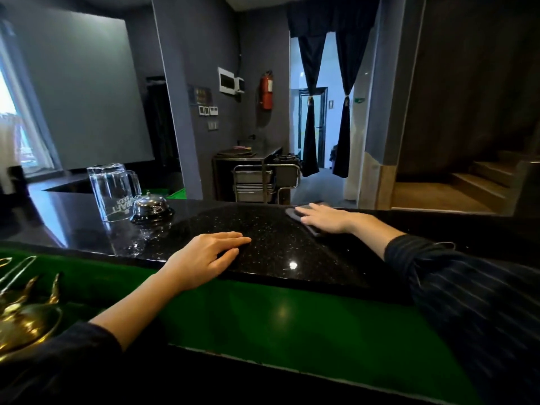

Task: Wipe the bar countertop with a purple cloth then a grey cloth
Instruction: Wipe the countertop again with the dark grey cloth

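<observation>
Now your right hand (324, 219) presses the grey cloth (292, 213) flat on the black counter (277, 252), fingers (309, 213) straight. Your left hand (209, 257) rests flat nearby, holding nothing.

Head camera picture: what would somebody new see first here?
Probably the two hands on the black countertop: the right hand presses flat on a grey cloth at the far edge, the left hand rests flat near the front edge. At the left, an upside-down glass mug stands beside a silver bell.

Upturned glass mug (112, 194), just left of the call bell (150, 207): white print, upside down, reads "RAFT" and "BEER". First letter unclear. Nothing else legible.
</observation>
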